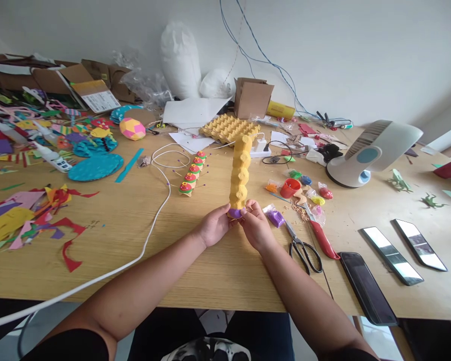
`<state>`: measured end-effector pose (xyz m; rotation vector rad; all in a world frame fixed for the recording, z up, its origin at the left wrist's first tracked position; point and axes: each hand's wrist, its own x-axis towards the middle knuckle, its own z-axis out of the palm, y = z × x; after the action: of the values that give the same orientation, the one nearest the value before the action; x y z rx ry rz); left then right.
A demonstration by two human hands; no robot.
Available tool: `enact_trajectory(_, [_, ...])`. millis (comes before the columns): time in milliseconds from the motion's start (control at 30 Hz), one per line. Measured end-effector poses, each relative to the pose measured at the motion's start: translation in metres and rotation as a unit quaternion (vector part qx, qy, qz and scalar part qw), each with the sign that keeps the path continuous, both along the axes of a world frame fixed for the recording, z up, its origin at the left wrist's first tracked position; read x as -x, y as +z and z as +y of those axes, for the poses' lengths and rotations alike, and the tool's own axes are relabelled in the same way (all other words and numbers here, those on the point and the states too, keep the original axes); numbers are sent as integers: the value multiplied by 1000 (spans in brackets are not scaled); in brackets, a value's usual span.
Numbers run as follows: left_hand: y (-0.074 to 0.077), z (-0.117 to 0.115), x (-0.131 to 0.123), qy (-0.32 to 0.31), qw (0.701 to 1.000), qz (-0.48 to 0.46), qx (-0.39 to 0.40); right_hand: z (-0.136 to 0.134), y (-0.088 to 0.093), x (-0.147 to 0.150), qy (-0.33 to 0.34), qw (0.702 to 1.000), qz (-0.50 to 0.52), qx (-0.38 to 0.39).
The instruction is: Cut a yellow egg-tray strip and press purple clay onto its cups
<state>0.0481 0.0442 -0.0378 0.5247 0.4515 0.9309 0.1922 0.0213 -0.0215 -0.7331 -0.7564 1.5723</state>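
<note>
Between my two hands, a strip of yellow egg carton [239, 173] points away from me, with purple clay [235, 213] covering its near end. My left hand [216, 224] closes on the left side of that end. Pressed against the purple clay from the right are the thumb and fingers of my right hand [256, 226]. To the left lies a decorated egg-carton caterpillar [193, 174] with red and green bumps and pins sticking out of its sides. A bag of purple clay [275, 216] rests just right of my right hand.
Black-handled scissors [304, 250], a red-handled knife [320, 233] and a red cup [290, 188] lie to the right, near several clay bags. Phones [368, 288] and a white fan [368, 153] stand beyond. A white cable [156, 220] crosses the left side, by paper scraps [30, 213].
</note>
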Motion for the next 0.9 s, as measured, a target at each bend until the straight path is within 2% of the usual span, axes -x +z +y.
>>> enact_trajectory(433, [-8,1,-4,34,999,10,3,2,-5,3,-13,999,32,30])
enact_trajectory(700, [4,1,0,21,999,-5,47,3,-5,-2,3,996,71,62])
enact_trajectory(900, [1,0,-1,23,1000,17,8,4,-6,-4,4,996,73,58])
